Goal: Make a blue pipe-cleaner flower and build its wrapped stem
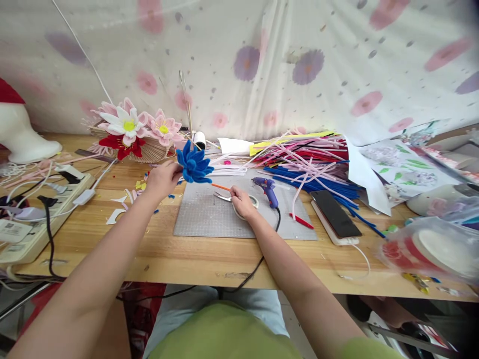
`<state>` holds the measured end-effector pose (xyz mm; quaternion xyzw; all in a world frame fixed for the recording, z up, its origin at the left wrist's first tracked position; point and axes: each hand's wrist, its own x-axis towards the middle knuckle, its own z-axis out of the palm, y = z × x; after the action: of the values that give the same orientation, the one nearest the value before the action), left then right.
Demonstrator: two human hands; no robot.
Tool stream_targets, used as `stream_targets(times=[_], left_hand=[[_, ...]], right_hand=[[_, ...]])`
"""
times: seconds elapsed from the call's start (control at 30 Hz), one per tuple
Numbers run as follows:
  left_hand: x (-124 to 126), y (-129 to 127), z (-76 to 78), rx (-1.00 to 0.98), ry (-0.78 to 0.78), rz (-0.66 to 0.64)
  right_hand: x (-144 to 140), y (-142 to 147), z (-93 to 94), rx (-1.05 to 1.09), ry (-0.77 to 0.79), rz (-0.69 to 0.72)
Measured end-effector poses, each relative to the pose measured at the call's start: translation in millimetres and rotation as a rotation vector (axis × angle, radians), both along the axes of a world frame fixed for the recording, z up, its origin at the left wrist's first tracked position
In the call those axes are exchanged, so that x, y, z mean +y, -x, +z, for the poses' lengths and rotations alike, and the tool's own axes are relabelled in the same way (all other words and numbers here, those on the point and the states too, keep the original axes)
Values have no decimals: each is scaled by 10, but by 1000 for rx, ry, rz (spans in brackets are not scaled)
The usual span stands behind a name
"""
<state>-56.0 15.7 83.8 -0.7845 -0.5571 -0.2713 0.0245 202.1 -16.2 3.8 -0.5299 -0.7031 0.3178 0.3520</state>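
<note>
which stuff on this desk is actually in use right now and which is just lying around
In use:
- blue flower, held up by left hand
- tape roll, under right hand
- scissors and cutting mat, beside that hand

Lying about:
- glue gun
- phone
- pipe cleaner pile
- power strip
- finished flowers

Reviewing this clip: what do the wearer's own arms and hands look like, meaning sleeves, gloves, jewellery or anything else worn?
Both forearms are bare from the bottom edge of the frame to the fingers; no cuff shows on either. The left hand and right hand wear no gloves, and no watch, bracelet or ring can be made out. At the bottom edge a light green top shows, reaching the right upper arm.
</note>
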Motion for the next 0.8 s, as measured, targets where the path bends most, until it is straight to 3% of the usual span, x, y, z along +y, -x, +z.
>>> stream_targets(times=[0.1, 0.23, 0.5, 0.8], left_hand=[[-12, 94, -156, 68, -73, -79], [-13, 171, -340, -33, -78, -117], [-60, 207, -327, -218, 120, -312], [-75, 258, -280, -124, 338, -100]], right_hand=[[-6, -7, -1, -6, -4, 15], [-2, -15, -19, -3, -11, 42], [7, -29, -53, 16, -32, 37], [-26, -46, -22, -6, -48, 31]])
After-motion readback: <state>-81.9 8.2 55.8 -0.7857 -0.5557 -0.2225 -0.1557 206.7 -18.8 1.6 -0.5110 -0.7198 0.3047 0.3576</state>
